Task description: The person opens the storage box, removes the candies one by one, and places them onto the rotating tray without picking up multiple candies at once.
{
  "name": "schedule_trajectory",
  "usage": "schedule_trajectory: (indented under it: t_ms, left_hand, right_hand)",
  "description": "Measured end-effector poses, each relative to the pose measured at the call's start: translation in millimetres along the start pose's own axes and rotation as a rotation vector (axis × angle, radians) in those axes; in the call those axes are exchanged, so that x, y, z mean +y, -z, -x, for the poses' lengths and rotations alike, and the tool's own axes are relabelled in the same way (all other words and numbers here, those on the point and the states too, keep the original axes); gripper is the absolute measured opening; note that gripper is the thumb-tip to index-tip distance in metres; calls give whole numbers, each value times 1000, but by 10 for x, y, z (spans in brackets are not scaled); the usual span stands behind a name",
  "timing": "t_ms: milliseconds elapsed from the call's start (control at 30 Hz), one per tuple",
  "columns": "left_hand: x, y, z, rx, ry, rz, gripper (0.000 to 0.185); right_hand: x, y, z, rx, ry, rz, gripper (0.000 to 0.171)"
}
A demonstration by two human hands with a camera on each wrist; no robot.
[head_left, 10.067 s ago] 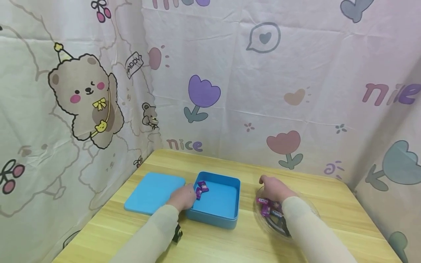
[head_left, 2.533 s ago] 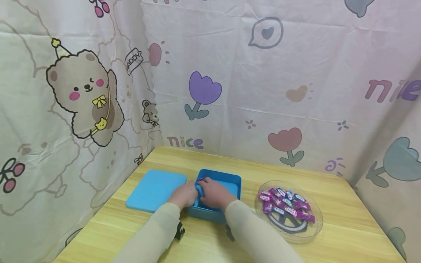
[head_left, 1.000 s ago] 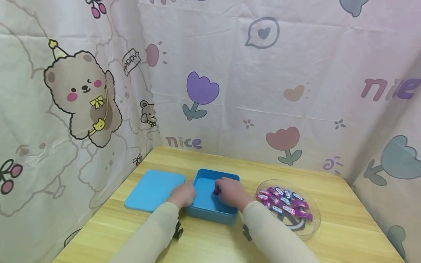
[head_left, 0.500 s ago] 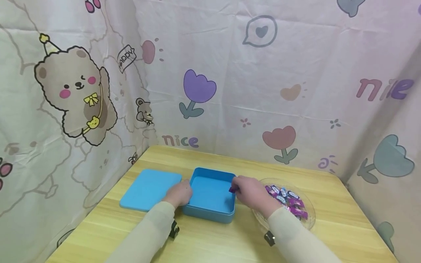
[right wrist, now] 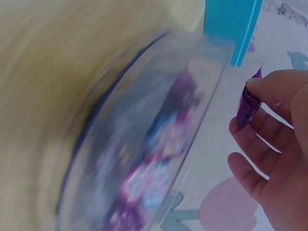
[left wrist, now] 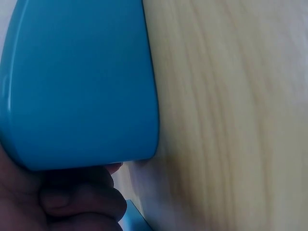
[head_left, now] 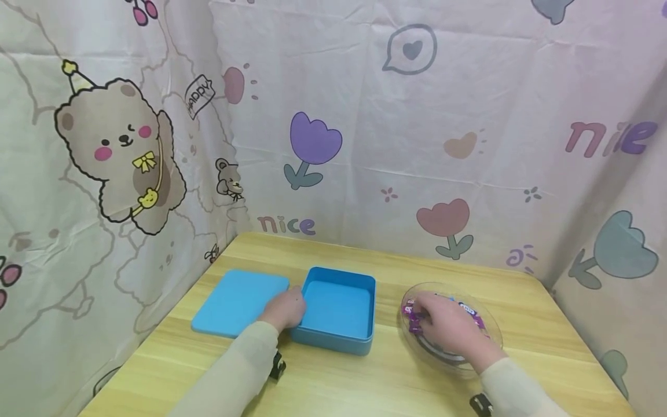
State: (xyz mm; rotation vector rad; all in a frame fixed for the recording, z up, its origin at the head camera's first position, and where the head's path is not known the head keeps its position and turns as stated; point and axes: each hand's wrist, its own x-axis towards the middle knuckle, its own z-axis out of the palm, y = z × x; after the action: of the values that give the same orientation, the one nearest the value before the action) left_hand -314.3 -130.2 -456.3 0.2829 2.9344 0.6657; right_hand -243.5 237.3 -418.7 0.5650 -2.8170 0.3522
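My left hand (head_left: pixel 285 308) grips the left wall of the open blue box (head_left: pixel 333 343), its fingers curled against the outside in the left wrist view. The box floor shows bare blue in the head view. My right hand (head_left: pixel 452 324) is over the clear round dish (head_left: pixel 499 333) and pinches a purple-wrapped candy (right wrist: pixel 248 106) between thumb and fingers, as the right wrist view shows. Below it in the dish lie several wrapped candies (head_left: pixel 471 313), purple and blue, partly hidden by the hand.
A flat blue lid (head_left: pixel 237 301) lies on the wooden table (head_left: pixel 333 385), left of the box. Printed cloth (head_left: pixel 375 174) hangs behind the table and at both sides. A black strap mount (head_left: pixel 276 366) sits at each wrist.
My right hand has moved from inside the box, over its right wall, to the dish with a purple candy. The candies seen earlier in the box no longer show there. My left hand stays put.
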Motion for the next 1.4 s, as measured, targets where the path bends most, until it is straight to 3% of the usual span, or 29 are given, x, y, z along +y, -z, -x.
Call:
schedule_trajectory:
  t_ms: [400, 600, 1133, 1400]
  left_hand:
    - [-48, -14, -3, -1, 3, 0, 47]
    - [-51, -10, -29, 4, 15, 2, 47]
    - [-56, 10, -21, -4, 31, 13, 46]
    - [-60, 2, -42, 13, 32, 44, 48]
  right_hand:
    - [297, 32, 415, -80, -113, -45, 31]
    - [369, -19, 511, -98, -118, -47, 35]
    - [468, -117, 517, -125, -65, -72, 36]
    - [469, -90, 489, -133, -99, -110, 29]
